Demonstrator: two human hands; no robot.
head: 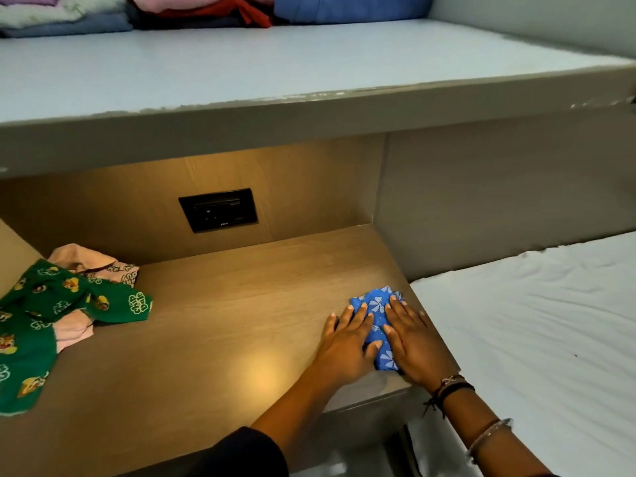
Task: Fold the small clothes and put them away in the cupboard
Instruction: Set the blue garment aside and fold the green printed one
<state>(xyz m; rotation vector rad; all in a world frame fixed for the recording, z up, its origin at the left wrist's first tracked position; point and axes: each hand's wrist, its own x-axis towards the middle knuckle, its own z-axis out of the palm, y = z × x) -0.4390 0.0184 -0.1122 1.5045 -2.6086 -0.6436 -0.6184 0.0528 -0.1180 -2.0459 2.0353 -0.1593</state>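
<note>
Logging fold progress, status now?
Grips: left hand, right hand open, flat on folded blue patterned cloth. Cloth on wooden shelf. Unfolded green cartoon-print garment far left.

You see a blue cloth (377, 313) dotted white with pale bow prints, a green garment (51, 299) with yellow cartoon figures, a pink garment (82, 259), a light wood-grain tabletop (223, 321) and a white bed sheet (533, 321).

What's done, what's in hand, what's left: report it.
Looks done: folded clothes sit stacked on the upper shelf. In hand: left hand and right hand press flat on the blue patterned cloth, folded small on the wooden surface. Left: the green printed garment and pink garment lie crumpled at its left end.
</note>
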